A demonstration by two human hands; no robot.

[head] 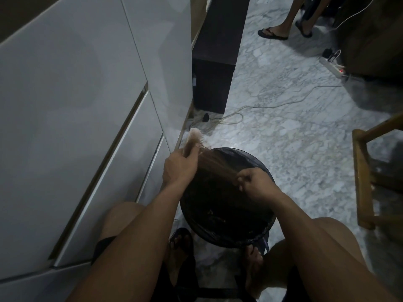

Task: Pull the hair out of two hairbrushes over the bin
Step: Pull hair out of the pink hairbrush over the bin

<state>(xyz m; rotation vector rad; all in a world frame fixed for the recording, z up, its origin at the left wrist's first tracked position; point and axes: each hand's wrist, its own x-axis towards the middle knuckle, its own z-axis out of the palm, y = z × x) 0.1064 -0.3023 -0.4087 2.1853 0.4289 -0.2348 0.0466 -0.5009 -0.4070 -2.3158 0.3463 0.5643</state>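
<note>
My left hand (pixel 178 167) grips a pale pinkish hairbrush (pixel 194 137) by its handle, with the head pointing up and away over the bin's far left rim. A sheet of brown hair (pixel 214 163) stretches from the bristles down to my right hand (pixel 254 182), which pinches its end. Both hands hover above a round bin lined with a black bag (pixel 265 231), which stands on the floor between my knees. Only one brush is in view.
White cabinet fronts (pixel 76 127) fill the left side. A dark cabinet (pixel 214 68) stands beyond the bin. Cables (pixel 229 118) and a power strip (pixel 333 67) lie on the marble floor. A wooden chair frame (pixel 364 182) is at the right. Another person's sandalled feet (pixel 274 33) are far back.
</note>
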